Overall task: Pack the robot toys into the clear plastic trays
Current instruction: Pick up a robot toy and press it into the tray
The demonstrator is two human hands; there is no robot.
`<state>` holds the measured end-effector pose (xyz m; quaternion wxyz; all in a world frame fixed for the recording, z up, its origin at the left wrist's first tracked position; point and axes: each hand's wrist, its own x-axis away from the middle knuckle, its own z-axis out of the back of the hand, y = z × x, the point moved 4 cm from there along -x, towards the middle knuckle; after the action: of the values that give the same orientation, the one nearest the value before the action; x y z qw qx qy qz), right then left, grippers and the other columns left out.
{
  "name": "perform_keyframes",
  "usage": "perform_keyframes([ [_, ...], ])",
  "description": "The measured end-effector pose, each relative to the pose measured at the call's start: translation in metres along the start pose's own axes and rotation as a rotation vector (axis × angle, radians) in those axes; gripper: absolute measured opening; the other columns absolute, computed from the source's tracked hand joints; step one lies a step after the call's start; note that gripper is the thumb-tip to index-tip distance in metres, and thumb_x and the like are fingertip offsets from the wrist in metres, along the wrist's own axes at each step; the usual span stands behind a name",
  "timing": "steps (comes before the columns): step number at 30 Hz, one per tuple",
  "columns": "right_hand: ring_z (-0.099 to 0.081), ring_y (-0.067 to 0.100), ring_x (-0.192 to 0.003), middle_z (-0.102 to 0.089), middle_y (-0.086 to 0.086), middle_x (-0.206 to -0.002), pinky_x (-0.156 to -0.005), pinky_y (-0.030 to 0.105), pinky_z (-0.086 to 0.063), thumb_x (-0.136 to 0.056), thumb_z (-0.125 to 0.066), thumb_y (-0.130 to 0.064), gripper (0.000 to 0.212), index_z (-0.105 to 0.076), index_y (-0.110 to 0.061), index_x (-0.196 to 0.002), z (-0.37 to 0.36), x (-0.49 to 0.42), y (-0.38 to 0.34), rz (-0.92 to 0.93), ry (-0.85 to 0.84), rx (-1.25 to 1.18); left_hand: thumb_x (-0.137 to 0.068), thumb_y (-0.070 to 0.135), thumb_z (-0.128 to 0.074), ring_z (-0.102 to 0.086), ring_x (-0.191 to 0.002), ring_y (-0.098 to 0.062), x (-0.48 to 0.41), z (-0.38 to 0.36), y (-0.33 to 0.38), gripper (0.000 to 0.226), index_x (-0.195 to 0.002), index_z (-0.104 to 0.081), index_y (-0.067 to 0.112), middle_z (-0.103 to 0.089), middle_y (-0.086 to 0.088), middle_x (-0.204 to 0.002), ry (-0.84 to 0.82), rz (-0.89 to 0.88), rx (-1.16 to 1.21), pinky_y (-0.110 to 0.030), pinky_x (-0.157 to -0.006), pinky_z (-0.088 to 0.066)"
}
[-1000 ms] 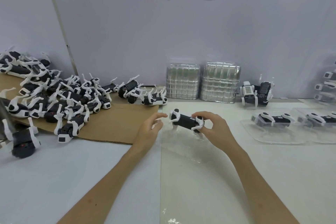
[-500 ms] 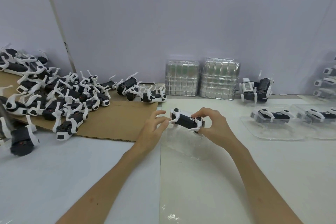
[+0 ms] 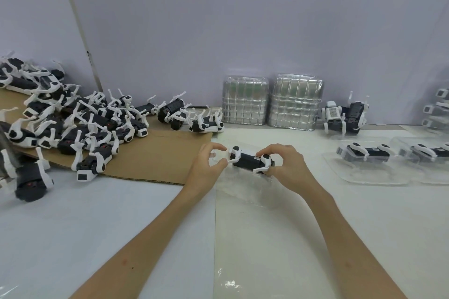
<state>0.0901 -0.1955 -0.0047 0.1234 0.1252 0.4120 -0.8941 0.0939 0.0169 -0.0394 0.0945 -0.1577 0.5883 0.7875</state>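
Black-and-white robot toy [image 3: 252,162] held over the clear plastic tray [image 3: 243,193] on the counter [image 3: 279,238]. My right hand [image 3: 289,168] grips one end, my left hand [image 3: 206,166] pinches the other

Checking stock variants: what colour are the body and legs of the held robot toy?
The robot toy has a black body and white legs; head view.

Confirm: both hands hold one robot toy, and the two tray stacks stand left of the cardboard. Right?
No. The head view shows the tray stacks right of the cardboard, not left. Left hand and right hand do hold the robot toy.
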Motion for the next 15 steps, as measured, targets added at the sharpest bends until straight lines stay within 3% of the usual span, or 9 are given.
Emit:
perform_keyframes([
  [4, -0.046, 0.014, -0.112, -0.066, -0.015, -0.103, -0.105, 0.04, -0.033, -0.079, -0.074, -0.004, 0.036, -0.072, -0.032, -0.1, -0.002, -0.001, -0.001, 0.019, -0.01, -0.007, -0.089, 0.021, -0.066, -0.051, -0.109, -0.004, 0.001, 0.002, -0.004, 0.034, -0.117, -0.05, 0.033, -0.047, 0.009, -0.129, 0.078, 0.082, 0.025, -0.013, -0.075, -0.039],
  [7, -0.045, 0.017, -0.119, -0.062, -0.013, -0.113, -0.107, 0.04, -0.034, -0.079, -0.076, -0.007, 0.036, -0.072, -0.032, -0.105, -0.004, -0.002, 0.003, 0.027, 0.001, -0.025, -0.082, 0.04, -0.066, -0.05, -0.107, -0.005, -0.001, 0.004, -0.011, 0.055, -0.132, -0.048, 0.027, -0.046, 0.008, -0.131, 0.054, 0.235, 0.036, -0.022, -0.084, -0.036],
  [10, -0.042, 0.018, -0.127, -0.049, -0.005, -0.132, -0.103, 0.031, -0.034, -0.077, -0.082, -0.015, 0.053, -0.063, -0.029, -0.125, -0.004, -0.005, 0.014, -0.089, 0.102, -0.06, -0.096, 0.039, -0.058, -0.05, -0.11, -0.011, -0.003, 0.001, -0.015, 0.048, -0.14, -0.048, 0.022, -0.053, 0.002, -0.126, -0.023, 0.276, -0.011, -0.022, -0.079, -0.036],
  [12, -0.047, 0.016, -0.113, -0.046, 0.002, -0.133, -0.091, 0.029, -0.039, -0.075, -0.085, -0.026, 0.067, -0.053, -0.025, -0.133, -0.001, -0.007, 0.026, -0.267, 0.156, -0.108, -0.097, 0.04, -0.057, -0.051, -0.107, -0.012, -0.002, -0.001, -0.014, 0.048, -0.141, -0.047, 0.022, -0.053, 0.003, -0.122, -0.038, 0.267, -0.021, -0.022, -0.077, -0.036],
  [15, -0.054, 0.014, -0.084, -0.054, 0.003, -0.117, -0.067, 0.026, -0.039, -0.073, -0.086, -0.035, 0.073, -0.048, -0.021, -0.134, -0.003, -0.007, 0.039, -0.429, 0.091, -0.244, -0.095, 0.04, -0.061, -0.052, -0.105, -0.009, -0.002, -0.002, -0.015, 0.051, -0.14, -0.047, 0.021, -0.054, 0.003, -0.123, -0.034, 0.264, -0.003, -0.02, -0.077, -0.037],
])
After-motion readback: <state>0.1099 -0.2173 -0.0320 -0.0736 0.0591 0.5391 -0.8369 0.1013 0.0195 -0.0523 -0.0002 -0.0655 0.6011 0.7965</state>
